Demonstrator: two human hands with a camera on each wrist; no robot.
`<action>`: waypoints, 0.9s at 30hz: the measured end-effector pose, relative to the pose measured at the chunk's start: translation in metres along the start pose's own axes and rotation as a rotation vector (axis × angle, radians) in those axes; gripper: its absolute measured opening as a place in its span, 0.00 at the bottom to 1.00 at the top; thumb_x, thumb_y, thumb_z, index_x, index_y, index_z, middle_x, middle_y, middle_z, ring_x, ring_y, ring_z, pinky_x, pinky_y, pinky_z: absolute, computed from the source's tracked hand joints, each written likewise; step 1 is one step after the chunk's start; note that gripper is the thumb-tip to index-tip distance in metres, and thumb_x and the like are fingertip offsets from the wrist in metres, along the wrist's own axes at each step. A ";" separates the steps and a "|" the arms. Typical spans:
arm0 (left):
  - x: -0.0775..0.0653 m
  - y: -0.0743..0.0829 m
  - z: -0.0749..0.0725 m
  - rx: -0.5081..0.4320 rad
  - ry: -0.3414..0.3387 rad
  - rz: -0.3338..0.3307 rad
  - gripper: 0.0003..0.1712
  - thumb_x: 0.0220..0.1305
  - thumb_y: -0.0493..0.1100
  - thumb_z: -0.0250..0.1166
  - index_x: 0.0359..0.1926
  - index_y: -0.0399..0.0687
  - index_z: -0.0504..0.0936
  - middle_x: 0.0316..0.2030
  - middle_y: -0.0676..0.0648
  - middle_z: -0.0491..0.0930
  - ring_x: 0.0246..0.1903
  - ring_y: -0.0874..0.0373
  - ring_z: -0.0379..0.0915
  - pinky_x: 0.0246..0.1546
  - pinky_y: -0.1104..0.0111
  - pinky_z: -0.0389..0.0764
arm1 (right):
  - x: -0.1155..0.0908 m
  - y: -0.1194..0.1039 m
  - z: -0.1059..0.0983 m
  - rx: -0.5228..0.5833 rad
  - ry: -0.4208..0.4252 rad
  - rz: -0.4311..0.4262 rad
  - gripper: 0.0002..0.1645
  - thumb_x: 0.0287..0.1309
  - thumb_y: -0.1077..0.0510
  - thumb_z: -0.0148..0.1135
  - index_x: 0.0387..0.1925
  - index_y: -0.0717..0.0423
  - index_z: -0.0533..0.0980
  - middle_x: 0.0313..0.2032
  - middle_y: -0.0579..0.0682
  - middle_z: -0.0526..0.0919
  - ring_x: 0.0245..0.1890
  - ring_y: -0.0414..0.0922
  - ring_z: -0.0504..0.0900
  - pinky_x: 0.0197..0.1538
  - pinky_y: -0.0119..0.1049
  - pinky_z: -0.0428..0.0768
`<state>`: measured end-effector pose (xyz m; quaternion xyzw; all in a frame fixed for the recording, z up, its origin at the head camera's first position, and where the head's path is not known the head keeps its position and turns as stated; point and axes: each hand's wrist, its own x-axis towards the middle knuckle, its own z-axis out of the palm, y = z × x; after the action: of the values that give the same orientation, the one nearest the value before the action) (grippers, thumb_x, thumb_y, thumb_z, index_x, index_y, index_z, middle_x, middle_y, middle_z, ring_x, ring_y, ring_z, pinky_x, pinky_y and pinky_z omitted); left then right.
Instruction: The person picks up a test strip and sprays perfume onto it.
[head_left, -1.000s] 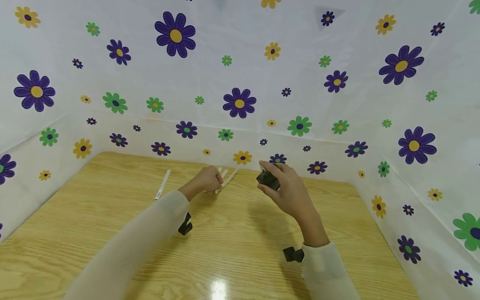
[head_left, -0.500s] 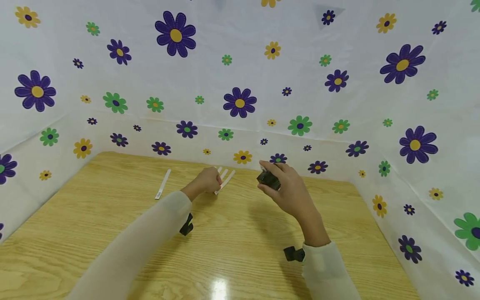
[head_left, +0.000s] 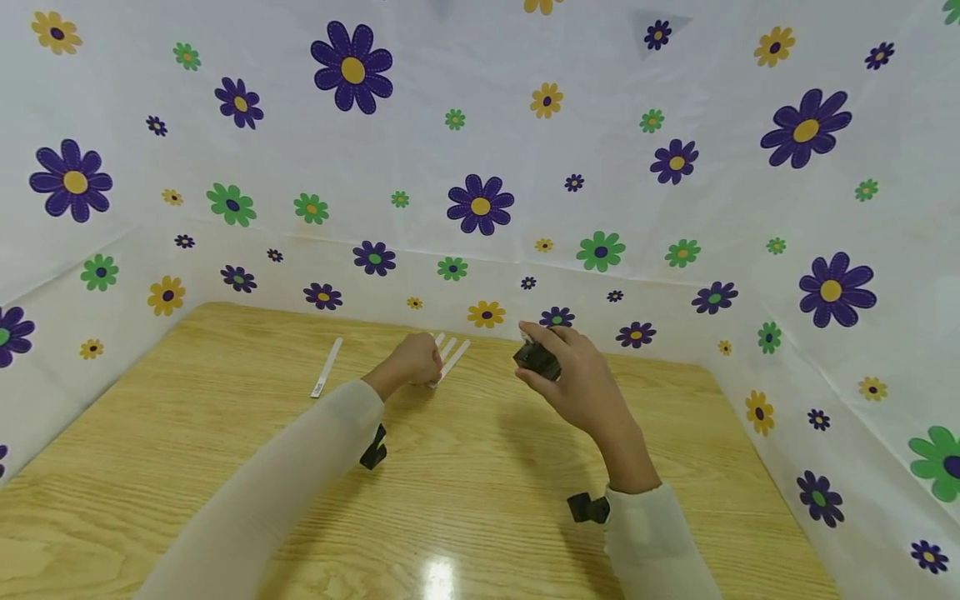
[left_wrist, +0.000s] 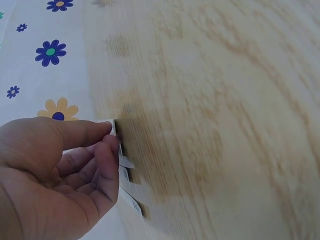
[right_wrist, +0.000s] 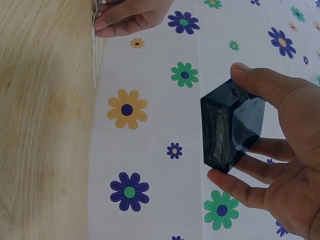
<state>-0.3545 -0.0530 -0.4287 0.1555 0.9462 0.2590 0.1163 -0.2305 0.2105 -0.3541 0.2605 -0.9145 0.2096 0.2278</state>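
Note:
My left hand is low at the back of the table, thumb and forefinger pinching the labelled end of a white paper strip. Fanned out beside it are several similar strips, their small printed ends showing past the curled fingers in the left wrist view. Above the table at the right, my right hand grips a faceted dark glass bottle between thumb and fingers. A small pale part shows at the bottle's top in the head view, near the forefinger.
One more paper strip lies alone on the wooden table, left of my left hand. White cloth with printed flowers walls the table at the back and both sides. Small black devices sit at both wrists.
The rightmost strip by my left hand has shifted slightly and lies in line with the others. My left hand has barely moved; the right hand holds the bottle as before.

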 end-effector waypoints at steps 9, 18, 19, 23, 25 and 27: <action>0.000 -0.005 -0.009 -0.088 -0.012 0.000 0.04 0.60 0.31 0.66 0.34 0.36 0.87 0.32 0.44 0.85 0.27 0.57 0.75 0.29 0.67 0.78 | 0.000 0.000 -0.002 0.002 0.000 0.007 0.39 0.59 0.50 0.76 0.70 0.45 0.73 0.54 0.62 0.80 0.47 0.57 0.81 0.42 0.48 0.85; -0.011 -0.019 -0.026 -0.092 0.043 -0.012 0.07 0.62 0.34 0.68 0.41 0.36 0.86 0.40 0.41 0.85 0.33 0.53 0.77 0.36 0.64 0.81 | 0.000 -0.001 -0.001 -0.007 0.012 -0.012 0.39 0.58 0.50 0.76 0.70 0.46 0.73 0.53 0.62 0.81 0.46 0.56 0.81 0.40 0.48 0.84; -0.013 -0.021 -0.028 -0.094 0.047 -0.014 0.08 0.62 0.34 0.68 0.41 0.36 0.86 0.40 0.41 0.84 0.33 0.53 0.77 0.35 0.64 0.80 | 0.000 -0.001 -0.001 -0.007 0.013 -0.012 0.39 0.58 0.50 0.76 0.70 0.46 0.73 0.53 0.62 0.81 0.46 0.57 0.81 0.40 0.48 0.84; -0.021 -0.031 -0.036 -0.111 0.051 -0.020 0.09 0.62 0.34 0.67 0.43 0.35 0.86 0.46 0.37 0.83 0.33 0.53 0.77 0.34 0.65 0.79 | 0.000 -0.001 -0.001 -0.004 0.013 -0.012 0.39 0.58 0.50 0.76 0.70 0.46 0.73 0.53 0.62 0.81 0.46 0.56 0.81 0.40 0.48 0.84; -0.025 -0.037 -0.040 -0.108 0.056 -0.019 0.10 0.61 0.34 0.67 0.43 0.34 0.86 0.47 0.36 0.83 0.33 0.52 0.76 0.33 0.65 0.78 | 0.000 -0.001 -0.001 -0.003 0.009 -0.008 0.39 0.59 0.50 0.76 0.70 0.45 0.73 0.53 0.61 0.81 0.46 0.56 0.81 0.40 0.47 0.84; -0.028 -0.043 -0.044 -0.106 0.062 -0.019 0.11 0.61 0.35 0.67 0.44 0.34 0.85 0.47 0.36 0.83 0.34 0.52 0.74 0.32 0.66 0.77 | -0.001 -0.001 -0.001 -0.002 0.006 -0.004 0.39 0.59 0.50 0.76 0.70 0.45 0.73 0.53 0.61 0.80 0.47 0.56 0.81 0.40 0.47 0.85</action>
<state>-0.3521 -0.1183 -0.4107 0.1321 0.9357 0.3124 0.0972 -0.2289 0.2105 -0.3529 0.2615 -0.9135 0.2090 0.2312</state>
